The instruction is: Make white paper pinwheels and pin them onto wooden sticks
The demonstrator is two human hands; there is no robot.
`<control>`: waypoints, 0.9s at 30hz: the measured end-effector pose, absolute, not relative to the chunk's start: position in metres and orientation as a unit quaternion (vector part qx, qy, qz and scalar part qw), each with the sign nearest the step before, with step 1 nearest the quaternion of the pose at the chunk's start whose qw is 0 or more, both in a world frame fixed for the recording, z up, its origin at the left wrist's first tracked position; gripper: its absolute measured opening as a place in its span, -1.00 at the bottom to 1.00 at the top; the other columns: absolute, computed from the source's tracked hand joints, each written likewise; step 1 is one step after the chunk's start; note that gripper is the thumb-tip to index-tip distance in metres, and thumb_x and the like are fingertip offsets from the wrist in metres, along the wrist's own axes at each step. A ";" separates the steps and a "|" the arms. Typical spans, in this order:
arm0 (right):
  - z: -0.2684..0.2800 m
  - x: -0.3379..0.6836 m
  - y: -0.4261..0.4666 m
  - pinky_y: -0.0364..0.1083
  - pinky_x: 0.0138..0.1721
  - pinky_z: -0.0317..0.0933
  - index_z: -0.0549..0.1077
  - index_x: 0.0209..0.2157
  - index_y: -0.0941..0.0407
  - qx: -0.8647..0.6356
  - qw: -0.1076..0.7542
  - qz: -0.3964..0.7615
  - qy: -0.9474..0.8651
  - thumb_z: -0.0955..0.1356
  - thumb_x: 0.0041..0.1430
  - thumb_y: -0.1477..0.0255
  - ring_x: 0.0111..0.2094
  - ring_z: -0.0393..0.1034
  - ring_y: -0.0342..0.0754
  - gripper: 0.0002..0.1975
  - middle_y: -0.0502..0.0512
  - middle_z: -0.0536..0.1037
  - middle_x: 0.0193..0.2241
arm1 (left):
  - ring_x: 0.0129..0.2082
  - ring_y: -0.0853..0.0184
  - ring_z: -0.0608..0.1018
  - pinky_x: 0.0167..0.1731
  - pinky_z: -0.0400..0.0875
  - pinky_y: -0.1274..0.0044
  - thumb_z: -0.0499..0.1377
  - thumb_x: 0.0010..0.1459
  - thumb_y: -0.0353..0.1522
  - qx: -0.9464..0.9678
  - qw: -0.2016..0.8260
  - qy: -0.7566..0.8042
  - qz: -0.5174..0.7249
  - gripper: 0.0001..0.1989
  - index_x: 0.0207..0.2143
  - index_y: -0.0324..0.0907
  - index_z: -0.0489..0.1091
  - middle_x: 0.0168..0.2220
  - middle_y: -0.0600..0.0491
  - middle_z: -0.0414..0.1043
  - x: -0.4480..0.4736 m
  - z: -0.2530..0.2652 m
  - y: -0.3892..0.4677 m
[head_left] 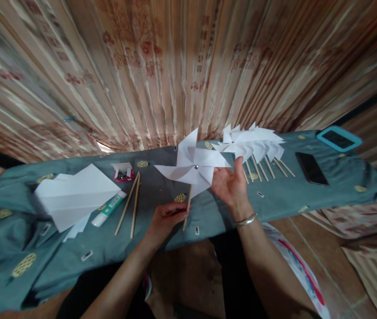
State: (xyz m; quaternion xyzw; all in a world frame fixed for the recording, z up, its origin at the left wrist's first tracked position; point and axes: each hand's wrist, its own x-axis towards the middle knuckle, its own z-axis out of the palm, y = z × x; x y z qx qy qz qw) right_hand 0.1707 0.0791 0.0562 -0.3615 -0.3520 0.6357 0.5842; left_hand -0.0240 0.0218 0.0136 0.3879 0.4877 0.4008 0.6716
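A white paper pinwheel [195, 167] on a wooden stick is held upright above the cloth, a metal pin at its centre. My left hand [167, 221] pinches the stick low down between thumb and fingers. Just right of the blades is my right hand [230, 186], palm turned up and fingers apart; some fingertips are hidden behind the paper, so contact with it is unclear. Farther right, several finished pinwheels [253, 142] lie overlapped in a row with their sticks toward me. To the left are two loose wooden sticks [134, 208].
A green cloth [208, 217] covers the surface. On its left lie white paper sheets [75, 195], a glue stick [109, 209] and a small open box of pins [123, 173]. At right are a black phone [311, 168] and a blue-framed device [339, 138]. A curtain [175, 66] hangs behind.
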 end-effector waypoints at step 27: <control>0.048 0.174 0.083 0.11 -0.13 0.41 0.53 -0.20 -0.01 -0.407 0.572 0.615 -0.359 0.32 -0.07 -0.23 -0.04 0.50 0.17 -0.37 0.15 0.65 -0.22 | -0.49 0.35 0.49 -0.41 0.37 0.54 0.43 -0.28 -0.29 0.400 0.673 0.484 0.392 -0.75 -0.44 -0.16 0.64 -0.50 0.03 0.57 -0.026 0.019 0.021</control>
